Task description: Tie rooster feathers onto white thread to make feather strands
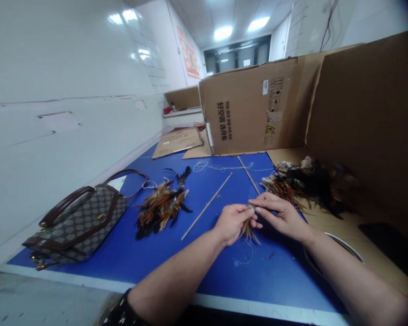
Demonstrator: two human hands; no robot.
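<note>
Our left hand [233,225] and right hand [281,216] pinch one feather bundle [247,231]; one feather pile [161,207] left of them, second pile [304,181] beyond right.

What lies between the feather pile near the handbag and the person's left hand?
In the head view, a thin stick lies slantwise on the blue tabletop between the feather pile and the left hand.

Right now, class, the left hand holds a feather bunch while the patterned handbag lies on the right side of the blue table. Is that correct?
The side is wrong: in the head view, the patterned handbag lies on the left side of the blue table. The left hand does hold a feather bunch.
</note>
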